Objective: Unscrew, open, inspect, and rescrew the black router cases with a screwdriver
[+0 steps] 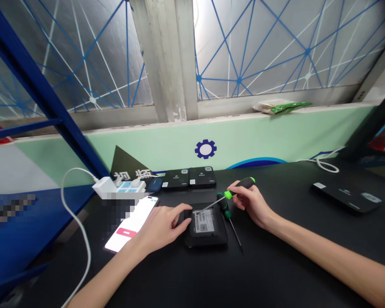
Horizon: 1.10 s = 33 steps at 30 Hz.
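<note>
Left arm (117,265) is slanting rightward | left grip (165,222) is pointing right, thumb (181,229) and index (181,208) standing apart | right arm (324,250) is slanting leftward | right grip (253,202) is pinching, fingers (239,202) bent

Left hand (162,223) and right hand (253,202) bare, fingers (181,208) slim. Left forearm (123,266) and right forearm (330,254) slender, uncovered to the view's edge.

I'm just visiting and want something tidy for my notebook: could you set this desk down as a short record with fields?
Left hand: fingers at the left edge of a labelled black box
Right hand: grips a black-and-green screwdriver, its tip at the box's top face
Second screwdriver: lies at the box's right edge
Left side: phone, screen lit
Back row: two black boxes side by side, blue case, white power strip
Far right: another black box
</note>
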Motion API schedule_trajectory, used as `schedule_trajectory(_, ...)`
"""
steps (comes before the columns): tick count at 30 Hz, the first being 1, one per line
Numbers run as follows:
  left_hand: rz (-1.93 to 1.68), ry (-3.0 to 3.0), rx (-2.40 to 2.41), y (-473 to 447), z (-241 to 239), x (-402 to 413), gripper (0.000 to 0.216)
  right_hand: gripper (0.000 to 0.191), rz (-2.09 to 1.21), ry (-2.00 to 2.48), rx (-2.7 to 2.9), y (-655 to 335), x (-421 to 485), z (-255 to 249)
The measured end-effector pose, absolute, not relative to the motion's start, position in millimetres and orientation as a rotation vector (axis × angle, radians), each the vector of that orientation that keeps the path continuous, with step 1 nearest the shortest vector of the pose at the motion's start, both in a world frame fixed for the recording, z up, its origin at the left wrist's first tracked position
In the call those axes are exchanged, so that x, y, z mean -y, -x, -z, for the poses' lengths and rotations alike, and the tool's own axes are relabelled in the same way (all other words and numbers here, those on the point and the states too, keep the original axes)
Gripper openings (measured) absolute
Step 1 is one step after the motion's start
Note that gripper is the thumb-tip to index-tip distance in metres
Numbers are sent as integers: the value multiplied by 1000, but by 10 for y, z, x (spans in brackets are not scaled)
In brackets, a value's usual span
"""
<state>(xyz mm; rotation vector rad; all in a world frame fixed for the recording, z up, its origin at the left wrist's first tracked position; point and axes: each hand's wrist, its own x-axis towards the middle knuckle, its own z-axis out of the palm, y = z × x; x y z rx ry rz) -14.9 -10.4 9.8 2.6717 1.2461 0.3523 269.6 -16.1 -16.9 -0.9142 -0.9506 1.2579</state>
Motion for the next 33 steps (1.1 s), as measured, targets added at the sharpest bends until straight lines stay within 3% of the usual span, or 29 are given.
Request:
schedule_trajectory(16, -213, -2598, -1333, 134, -139, 124, 47, 24, -1192, 922, 934, -2798, 117, 97)
schedule_trajectory(33, -229, -2575, -1350, 110, -182, 154, 45, 35, -925, 1157, 950, -2937, 55, -34)
